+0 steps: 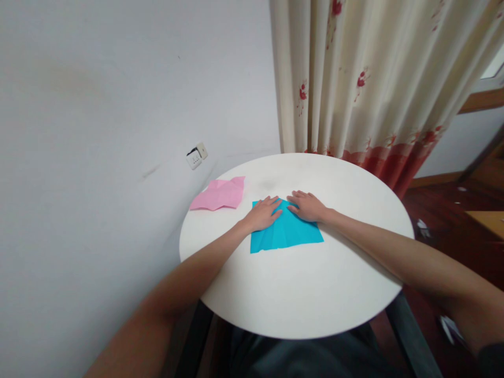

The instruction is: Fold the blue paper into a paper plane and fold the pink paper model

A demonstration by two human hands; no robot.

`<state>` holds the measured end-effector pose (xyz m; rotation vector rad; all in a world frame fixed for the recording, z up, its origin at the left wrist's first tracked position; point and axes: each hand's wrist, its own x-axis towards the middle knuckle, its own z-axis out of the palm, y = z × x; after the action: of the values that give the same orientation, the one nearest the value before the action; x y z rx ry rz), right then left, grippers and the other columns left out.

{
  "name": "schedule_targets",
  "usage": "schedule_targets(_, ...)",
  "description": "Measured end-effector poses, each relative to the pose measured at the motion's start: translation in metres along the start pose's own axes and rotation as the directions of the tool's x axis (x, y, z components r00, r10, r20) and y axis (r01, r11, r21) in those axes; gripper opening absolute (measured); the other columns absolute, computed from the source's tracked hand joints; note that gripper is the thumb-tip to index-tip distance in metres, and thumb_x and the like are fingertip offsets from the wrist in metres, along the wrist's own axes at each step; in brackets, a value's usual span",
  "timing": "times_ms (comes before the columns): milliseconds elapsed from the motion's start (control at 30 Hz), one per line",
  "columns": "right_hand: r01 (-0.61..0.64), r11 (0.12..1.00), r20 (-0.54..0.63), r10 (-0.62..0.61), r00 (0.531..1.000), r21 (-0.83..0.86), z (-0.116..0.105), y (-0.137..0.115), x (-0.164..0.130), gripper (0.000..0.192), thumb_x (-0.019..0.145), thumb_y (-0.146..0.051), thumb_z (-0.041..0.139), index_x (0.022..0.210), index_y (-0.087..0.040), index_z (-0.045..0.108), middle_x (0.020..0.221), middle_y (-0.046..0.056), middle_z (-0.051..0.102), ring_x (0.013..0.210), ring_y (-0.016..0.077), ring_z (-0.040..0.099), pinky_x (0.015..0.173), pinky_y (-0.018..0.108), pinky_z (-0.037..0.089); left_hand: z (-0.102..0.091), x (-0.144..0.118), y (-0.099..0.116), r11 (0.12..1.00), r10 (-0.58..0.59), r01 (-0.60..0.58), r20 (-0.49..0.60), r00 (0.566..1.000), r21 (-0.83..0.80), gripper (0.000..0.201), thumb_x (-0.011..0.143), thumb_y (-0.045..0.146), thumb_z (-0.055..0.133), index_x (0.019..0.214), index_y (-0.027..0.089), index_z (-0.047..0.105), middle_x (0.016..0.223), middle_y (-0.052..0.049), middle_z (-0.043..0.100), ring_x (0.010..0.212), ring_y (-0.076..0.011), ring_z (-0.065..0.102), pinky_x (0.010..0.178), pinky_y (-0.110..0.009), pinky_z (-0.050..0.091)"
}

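A creased sheet of blue paper lies on the round white table. My left hand rests flat over its upper left part, fingers stretched out towards the far edge. On the upper right part lies my right hand, palm down with the fingers extended. Both hands cover portions of the sheet's far corners, and a narrow gap separates them. To the left, apart from my hands, a crumpled sheet of pink paper sits near the table's rim.
A pale wall with a power socket borders the table on the left. Behind it hangs a floral curtain. Dark chair or table legs show below, and small objects lie on the reddish floor at right.
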<state>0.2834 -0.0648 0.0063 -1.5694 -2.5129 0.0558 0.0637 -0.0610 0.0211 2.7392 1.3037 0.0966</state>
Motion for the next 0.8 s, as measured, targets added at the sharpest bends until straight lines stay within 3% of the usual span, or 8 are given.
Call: schedule_targets(800, 0.018, 1.000, -0.026, -0.019, 0.999, -0.006, 0.0014, 0.0010, 0.0001, 0.047, 0.102, -0.044, 0.037, 0.139, -0.020, 0.054, 0.152, 0.017, 0.045, 0.141, 0.0347, 0.041, 0.110, 0.056, 0.035, 0.0041, 0.0008, -0.0031, 1.000, 0.027, -0.027, -0.036, 0.999, 0.009, 0.055, 0.104, 0.045, 0.032, 0.152, 0.020, 0.040, 0.162, -0.009, 0.032, 0.150, -0.0303, 0.028, 0.120, -0.050, 0.023)
